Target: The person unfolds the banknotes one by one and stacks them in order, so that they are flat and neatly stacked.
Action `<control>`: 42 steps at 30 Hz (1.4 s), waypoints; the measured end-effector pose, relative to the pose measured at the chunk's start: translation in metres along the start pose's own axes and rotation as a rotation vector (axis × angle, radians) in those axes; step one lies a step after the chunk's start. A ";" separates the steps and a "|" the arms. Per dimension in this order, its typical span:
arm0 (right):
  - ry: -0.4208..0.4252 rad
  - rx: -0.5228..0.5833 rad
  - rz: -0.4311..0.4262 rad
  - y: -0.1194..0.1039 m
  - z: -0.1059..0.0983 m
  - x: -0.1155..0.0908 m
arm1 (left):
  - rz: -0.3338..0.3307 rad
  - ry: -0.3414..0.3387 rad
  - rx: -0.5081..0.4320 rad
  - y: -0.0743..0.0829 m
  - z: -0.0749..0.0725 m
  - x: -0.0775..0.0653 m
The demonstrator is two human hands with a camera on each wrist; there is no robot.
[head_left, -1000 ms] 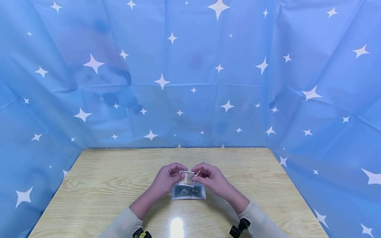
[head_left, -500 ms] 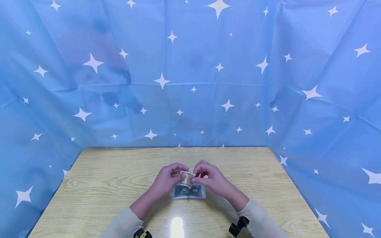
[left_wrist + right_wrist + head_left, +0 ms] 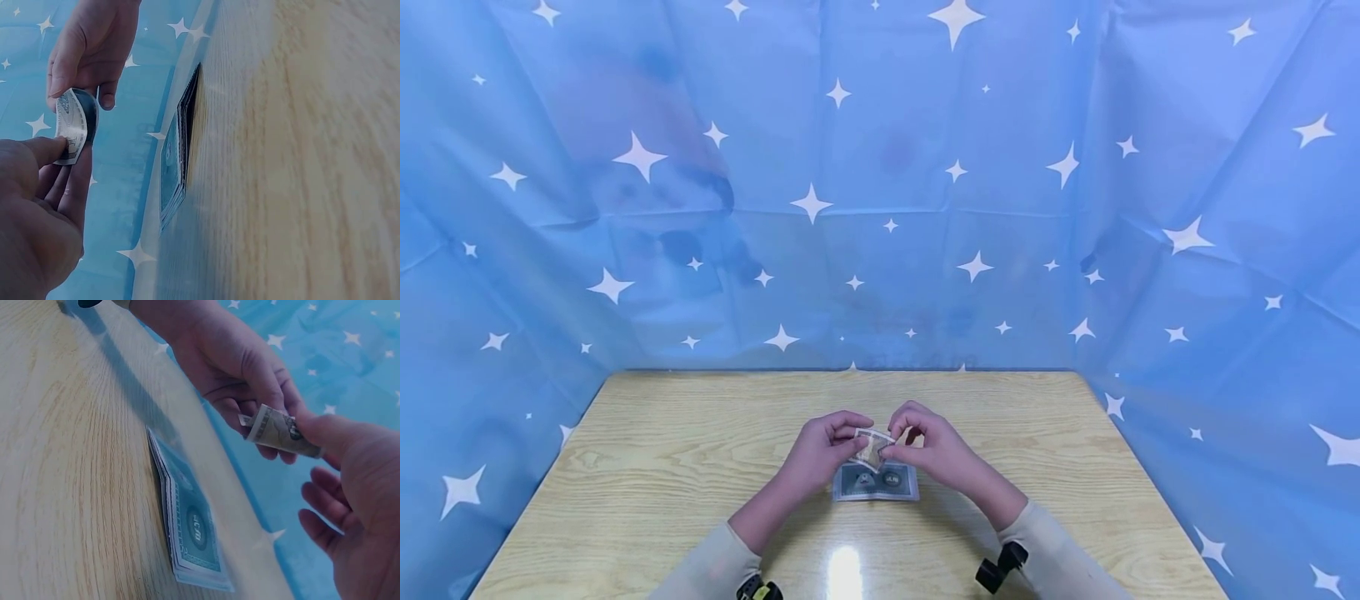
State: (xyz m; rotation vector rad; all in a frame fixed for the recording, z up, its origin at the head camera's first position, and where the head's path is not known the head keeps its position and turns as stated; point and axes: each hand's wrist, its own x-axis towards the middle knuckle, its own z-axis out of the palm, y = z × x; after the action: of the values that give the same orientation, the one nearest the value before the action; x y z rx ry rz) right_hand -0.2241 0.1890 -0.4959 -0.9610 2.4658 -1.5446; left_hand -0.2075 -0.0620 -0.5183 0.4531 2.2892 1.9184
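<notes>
Both hands pinch a small folded banknote (image 3: 872, 451), pale with a printed pattern, above the table. My left hand (image 3: 822, 452) holds its left side, thumb on the face and fingers behind. At its right edge, my right hand (image 3: 937, 448) grips with thumb and curled fingers. The note (image 3: 72, 127) looks bowed in the left wrist view, its other side dark. In the right wrist view its printed face (image 3: 278, 432) curls between the two thumbs. Just below the hands, a stack of dark green banknotes (image 3: 876, 490) lies on the table, creased and slightly raised along the middle.
The light wooden table (image 3: 715, 467) spreads around the stack. A blue cloth with white stars (image 3: 880, 167) hangs behind and along both sides. Black devices are strapped at the left wrist (image 3: 758, 588) and right wrist (image 3: 1002, 567).
The small note was flat to the view, then bent, and now sits tilted with its right side turned. The right fingers have shifted slightly; the left hand and the stack stay put.
</notes>
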 end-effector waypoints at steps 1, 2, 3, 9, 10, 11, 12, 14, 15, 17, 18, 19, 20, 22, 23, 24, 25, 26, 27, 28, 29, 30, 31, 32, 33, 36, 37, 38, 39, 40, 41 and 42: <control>0.002 -0.005 -0.002 0.000 0.000 0.000 | 0.003 0.003 0.003 0.000 0.000 0.000; 0.003 -0.008 0.000 0.000 0.000 0.000 | 0.005 0.005 0.007 0.000 0.000 -0.001; 0.004 -0.011 0.005 0.000 0.000 0.000 | 0.006 0.007 0.010 0.001 0.000 -0.001; 0.009 -0.012 0.034 0.000 0.001 0.001 | 0.013 0.027 0.015 0.001 0.001 -0.001; 0.010 -0.011 0.036 0.000 0.001 0.002 | 0.018 0.030 0.015 0.000 0.001 -0.001; 0.012 -0.008 0.037 0.000 0.002 0.002 | 0.024 0.033 0.010 0.000 0.001 -0.001; 0.013 -0.010 0.035 -0.001 0.002 0.002 | 0.028 0.037 0.003 0.000 0.001 -0.001; 0.019 -0.003 0.043 0.000 0.002 0.002 | 0.029 0.047 -0.013 -0.001 0.001 -0.001; 0.023 -0.003 0.046 0.000 0.002 0.002 | 0.027 0.052 -0.020 -0.001 0.001 -0.001; 0.029 -0.002 0.056 0.001 0.002 0.002 | 0.021 0.063 -0.035 -0.001 0.001 -0.001; 0.031 0.000 0.062 0.001 0.002 0.002 | 0.017 0.067 -0.041 -0.002 0.001 -0.001; 0.033 0.005 0.071 0.001 0.002 0.002 | 0.015 0.070 -0.047 -0.002 0.001 -0.002; 0.035 0.007 0.077 0.001 0.002 0.001 | 0.013 0.070 -0.051 -0.002 0.002 -0.001; 0.031 0.016 0.090 0.001 0.002 0.001 | 0.011 0.066 -0.061 -0.004 0.002 -0.002; 0.029 0.024 0.097 0.001 0.002 0.001 | 0.012 0.063 -0.066 -0.004 0.002 -0.002; 0.027 0.030 0.102 0.001 0.002 0.001 | 0.010 0.060 -0.070 -0.004 0.001 -0.002; 0.025 0.038 0.110 0.001 0.002 0.001 | 0.009 0.058 -0.071 -0.005 0.001 -0.002; 0.023 0.048 0.118 0.001 0.002 0.001 | 0.006 0.056 -0.071 -0.005 0.001 -0.002; 0.021 0.059 0.127 0.001 0.002 0.000 | 0.004 0.053 -0.073 -0.006 0.001 -0.002; 0.018 0.075 0.140 0.001 0.002 0.000 | 0.003 0.052 -0.072 -0.006 0.001 -0.002; 0.016 0.091 0.150 0.001 0.003 -0.001 | 0.000 0.051 -0.070 -0.006 0.001 -0.002; 0.016 0.103 0.157 0.002 0.003 -0.001 | -0.002 0.049 -0.071 -0.006 0.001 -0.002; 0.017 0.114 0.166 0.002 0.003 -0.002 | -0.004 0.047 -0.068 -0.006 0.000 -0.002; 0.018 0.123 0.173 0.003 0.003 -0.002 | -0.006 0.046 -0.070 -0.006 0.000 -0.002; 0.019 0.130 0.178 0.003 0.003 -0.003 | -0.006 0.043 -0.071 -0.005 -0.001 -0.002; 0.032 0.114 0.182 0.004 0.003 -0.003 | -0.005 0.038 -0.077 -0.004 -0.002 -0.003; 0.035 0.107 0.185 0.004 0.002 -0.003 | -0.005 0.037 -0.079 -0.004 -0.002 -0.003; 0.039 0.103 0.188 0.004 0.002 -0.003 | -0.003 0.036 -0.084 -0.004 -0.003 -0.003; 0.042 0.099 0.192 0.004 0.002 -0.003 | -0.003 0.035 -0.085 -0.004 -0.003 -0.003; 0.046 0.097 0.195 0.004 0.002 -0.003 | -0.003 0.034 -0.087 -0.005 -0.004 -0.003; 0.051 0.096 0.200 0.004 0.002 -0.003 | -0.004 0.034 -0.088 -0.005 -0.004 -0.003; 0.056 0.097 0.207 0.004 0.001 -0.003 | -0.004 0.034 -0.092 -0.005 -0.004 -0.003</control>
State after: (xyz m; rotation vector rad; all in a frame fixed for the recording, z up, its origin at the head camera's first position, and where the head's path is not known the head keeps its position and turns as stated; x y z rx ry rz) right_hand -0.2231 0.1905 -0.5002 -0.6338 2.4113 -1.6243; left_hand -0.2068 -0.0675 -0.5230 0.4083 2.2086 2.0347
